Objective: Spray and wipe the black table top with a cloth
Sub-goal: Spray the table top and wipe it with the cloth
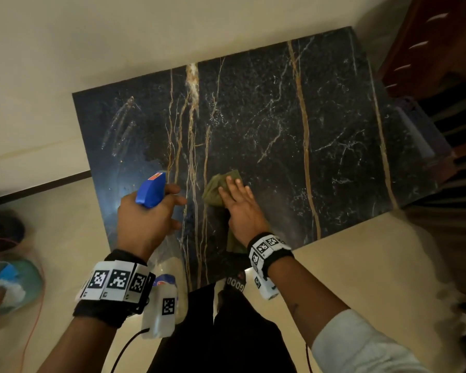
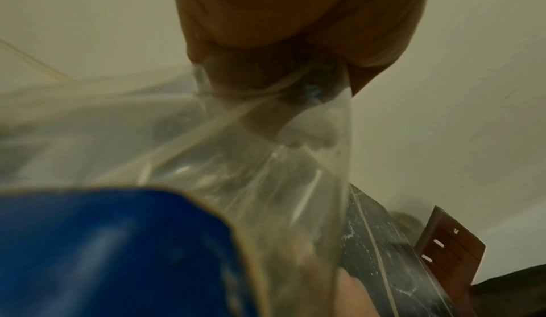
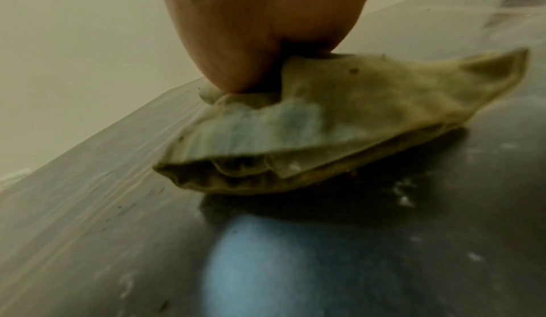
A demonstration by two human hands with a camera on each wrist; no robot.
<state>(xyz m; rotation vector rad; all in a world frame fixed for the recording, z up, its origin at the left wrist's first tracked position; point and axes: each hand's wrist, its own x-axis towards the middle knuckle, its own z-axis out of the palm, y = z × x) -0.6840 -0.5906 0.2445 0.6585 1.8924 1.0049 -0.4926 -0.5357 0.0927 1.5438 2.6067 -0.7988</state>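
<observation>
Head view: nearest us, our left hand (image 1: 145, 222) is curled round the neck of the spray bottle (image 1: 152, 189), held above the near left of the black marble table top (image 1: 267, 117). Just beyond, our right hand (image 1: 237, 205) lies flat, fingers spread, pressing the folded olive cloth (image 1: 215, 191) onto the slab. We judge the cloth soft and light, best driven under the palm; the polished top looks slick

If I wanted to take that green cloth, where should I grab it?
Probably the loose pointed corner of the cloth that sticks out past the right hand. The hand presses flat on the middle, so that part is covered. The corner lifts slightly off the table, leaving room for a pinch. Come from the far side, away from the bottle.
</observation>
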